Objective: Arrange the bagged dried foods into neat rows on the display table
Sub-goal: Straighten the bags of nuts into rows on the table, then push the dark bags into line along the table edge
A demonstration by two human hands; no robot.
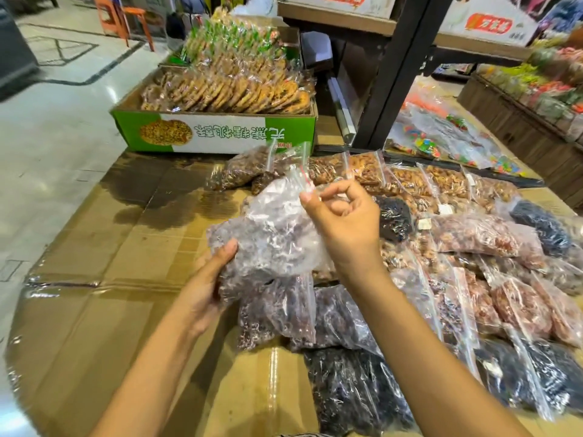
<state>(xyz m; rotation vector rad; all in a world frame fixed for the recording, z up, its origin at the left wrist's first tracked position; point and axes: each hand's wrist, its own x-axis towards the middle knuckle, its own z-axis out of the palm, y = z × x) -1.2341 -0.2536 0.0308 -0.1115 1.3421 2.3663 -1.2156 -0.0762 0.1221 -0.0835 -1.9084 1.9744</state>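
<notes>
I hold a clear zip bag of purplish dried fruit above the cardboard-covered display table. My left hand grips its lower end from below. My right hand pinches the bag's top corner near the red zip strip. Under and to the right of it lie several bags: dark dried fruit in front, reddish pieces at right, brown nuts in a row at the back.
A green and white carton of wrapped round biscuits stands behind the table. A black shelf post rises at back right. Bags of coloured sweets lie beyond it. Tiled floor is on the left.
</notes>
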